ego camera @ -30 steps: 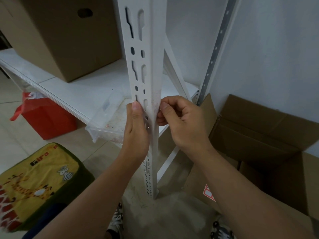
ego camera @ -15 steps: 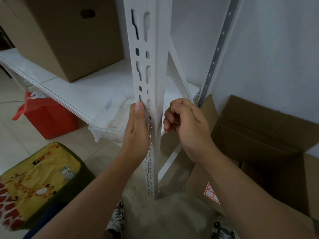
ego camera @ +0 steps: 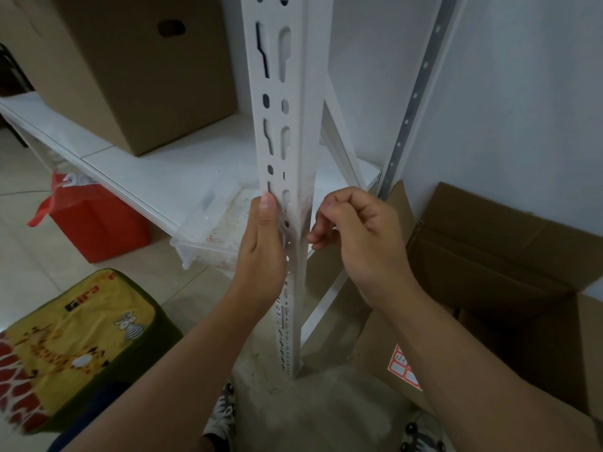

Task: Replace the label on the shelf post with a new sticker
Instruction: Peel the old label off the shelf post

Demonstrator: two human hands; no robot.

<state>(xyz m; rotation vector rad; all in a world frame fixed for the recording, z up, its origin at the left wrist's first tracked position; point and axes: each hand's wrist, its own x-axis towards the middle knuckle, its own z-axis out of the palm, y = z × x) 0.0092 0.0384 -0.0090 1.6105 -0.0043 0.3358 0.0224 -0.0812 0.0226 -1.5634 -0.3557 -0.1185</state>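
Shelf post (ego camera: 287, 197), left hand (ego camera: 261, 249) flat against it, right hand (ego camera: 355, 236) curled beside edge (holding nothing visible).

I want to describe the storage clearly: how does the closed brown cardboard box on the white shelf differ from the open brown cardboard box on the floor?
The closed brown cardboard box stands on the white shelf board, left of the white slotted shelf post; the open brown cardboard box sits on the floor to its right. The closed one shows an oval handle hole; the open one has its flaps spread. Both are plain brown cardboard.
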